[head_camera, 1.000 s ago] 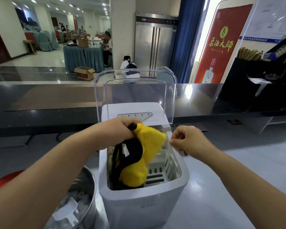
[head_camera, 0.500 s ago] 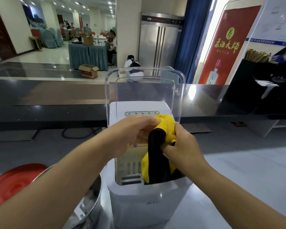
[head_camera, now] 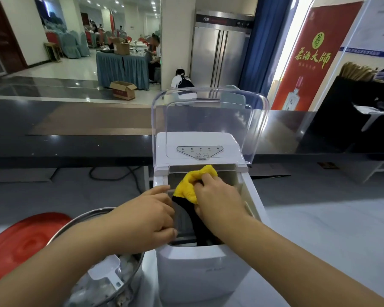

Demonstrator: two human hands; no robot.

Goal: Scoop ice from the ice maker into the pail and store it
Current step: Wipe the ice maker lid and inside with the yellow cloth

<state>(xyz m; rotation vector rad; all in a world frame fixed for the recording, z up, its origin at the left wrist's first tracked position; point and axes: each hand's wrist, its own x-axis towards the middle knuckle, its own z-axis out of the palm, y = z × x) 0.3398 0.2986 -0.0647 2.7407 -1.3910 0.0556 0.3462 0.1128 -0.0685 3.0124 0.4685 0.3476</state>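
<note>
A white ice maker [head_camera: 193, 271] stands in front of me with its clear lid [head_camera: 211, 120] raised upright. My right hand [head_camera: 217, 198] is shut on a yellow and black cloth [head_camera: 194, 185] inside the machine's open bin. At the bin's left edge rests my left hand [head_camera: 151, 220], its fingers curled over the rim. Left of the machine stands a steel pail [head_camera: 93, 220] holding ice and a white plastic scoop [head_camera: 106, 273]. The bin's bottom is hidden by my hands and the cloth.
A red round lid [head_camera: 20, 242] lies on the grey counter left of the pail. A black raised ledge [head_camera: 64, 149] runs behind the machine, with a cable [head_camera: 120, 176] beneath. A dark rack [head_camera: 364, 111] stands at the right. People sit in the hall beyond.
The cloth passed from my left hand to my right hand, which now presses it deeper into the bin. My left hand moved to the bin's left rim.
</note>
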